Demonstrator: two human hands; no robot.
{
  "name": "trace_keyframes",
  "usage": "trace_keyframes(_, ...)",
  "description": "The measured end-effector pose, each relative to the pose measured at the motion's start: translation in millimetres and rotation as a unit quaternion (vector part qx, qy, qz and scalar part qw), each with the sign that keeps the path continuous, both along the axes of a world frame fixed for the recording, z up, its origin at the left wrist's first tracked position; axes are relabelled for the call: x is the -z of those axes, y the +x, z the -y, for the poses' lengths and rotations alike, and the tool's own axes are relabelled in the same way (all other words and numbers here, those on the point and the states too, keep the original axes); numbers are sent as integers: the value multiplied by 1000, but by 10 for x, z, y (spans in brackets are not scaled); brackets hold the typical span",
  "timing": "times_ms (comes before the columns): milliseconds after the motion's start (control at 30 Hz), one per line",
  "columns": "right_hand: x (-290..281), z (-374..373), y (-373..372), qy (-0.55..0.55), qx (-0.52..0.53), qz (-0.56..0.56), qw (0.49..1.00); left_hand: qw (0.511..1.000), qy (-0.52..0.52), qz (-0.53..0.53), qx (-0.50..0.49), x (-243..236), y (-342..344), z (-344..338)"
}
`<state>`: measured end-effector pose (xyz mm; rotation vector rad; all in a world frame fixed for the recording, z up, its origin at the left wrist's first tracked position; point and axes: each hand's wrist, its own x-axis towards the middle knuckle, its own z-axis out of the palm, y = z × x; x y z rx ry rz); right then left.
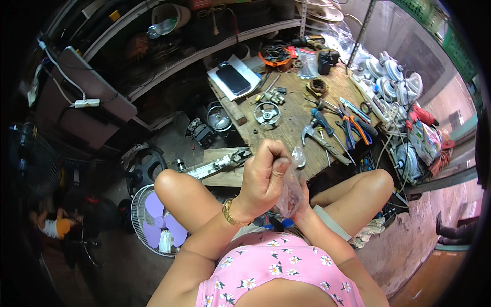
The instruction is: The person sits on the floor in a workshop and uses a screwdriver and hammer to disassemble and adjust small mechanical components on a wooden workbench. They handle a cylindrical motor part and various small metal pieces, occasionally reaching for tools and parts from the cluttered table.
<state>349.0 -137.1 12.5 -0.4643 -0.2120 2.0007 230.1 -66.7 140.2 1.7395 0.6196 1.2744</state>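
In front of my chest, a clear plastic bag (290,197) hangs between my two hands. My left hand (267,174), with a gold bracelet at its wrist, is closed in a fist at the bag's upper left side, gripping its plastic. My right hand (303,200) is against the bag's right side and holds it, most of its fingers hidden behind it. What the bag contains is too blurred to tell. Just beyond the hands, a claw hammer (327,146) and screwdrivers (330,128) lie on the wooden table (296,120).
Pliers (353,125) lie at the table's right. A phone (233,79), a round metal part (267,113) and an orange bowl (276,56) of small parts stand farther back. Fan motors (391,77) pile up at the right. A purple-bladed fan (159,221) is beside my left knee.
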Motion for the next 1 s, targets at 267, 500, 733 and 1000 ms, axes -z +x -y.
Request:
trace_keyframes(267, 295, 28, -45, -32, -57, -169, 983, 924, -244, 290, 60, -199, -237, -229)
trace_keyframes(500, 584, 200, 205, -92, -21, -127, 987, 876, 415, -100, -224, -545, -912, -921)
trace_keyframes(733, 394, 297, 548, -87, 75, -80, 990, 871, 151, -226, -410, 512, -2868, -2008)
trace_keyframes(1000, 33, 71, 377, -97, 187, -30, 977, 887, 130, -400, -190, 794, -1653, -1599)
